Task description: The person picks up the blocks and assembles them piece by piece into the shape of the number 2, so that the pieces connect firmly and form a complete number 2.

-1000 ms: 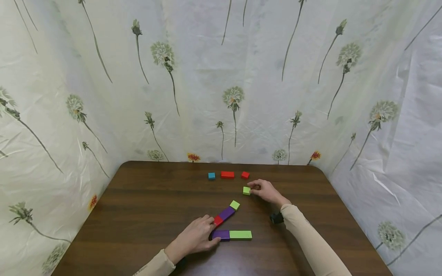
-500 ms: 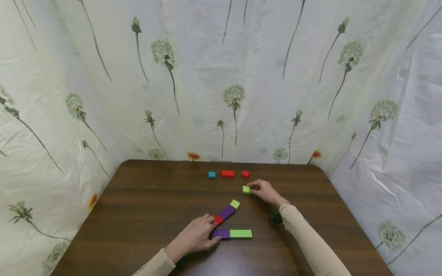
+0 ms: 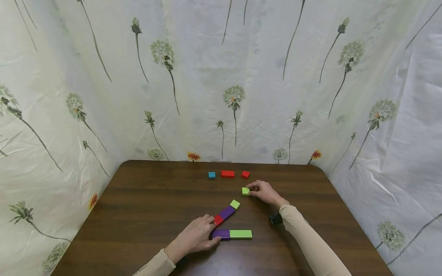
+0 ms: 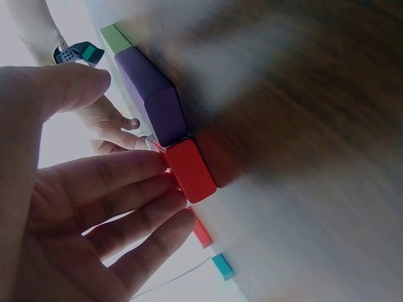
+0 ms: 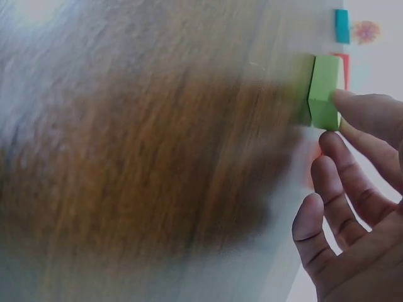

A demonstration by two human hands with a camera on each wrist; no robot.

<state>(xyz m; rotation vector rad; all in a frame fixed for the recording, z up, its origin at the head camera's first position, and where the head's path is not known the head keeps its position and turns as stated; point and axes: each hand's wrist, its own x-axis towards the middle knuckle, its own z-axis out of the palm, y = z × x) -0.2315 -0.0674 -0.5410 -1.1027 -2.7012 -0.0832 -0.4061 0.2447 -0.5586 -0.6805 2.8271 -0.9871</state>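
no text, label, brand or number can be read for certain. a short row of small dark print [image 3: 140,270] runs lengthwise along the left sleeve [image 3: 156,264], at the near edge of the head view; it looks like lettering, but it is too small and blurred to make out. on the right sleeve [image 3: 312,241], past the cuff, sits a fainter small mark [image 3: 306,220]; whether it is lettering cannot be told.

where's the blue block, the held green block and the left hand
Blue block [image 3: 211,174], head view, top face.
Held green block [image 3: 245,190], head view, top face.
Left hand [image 3: 195,234], head view, back of hand.
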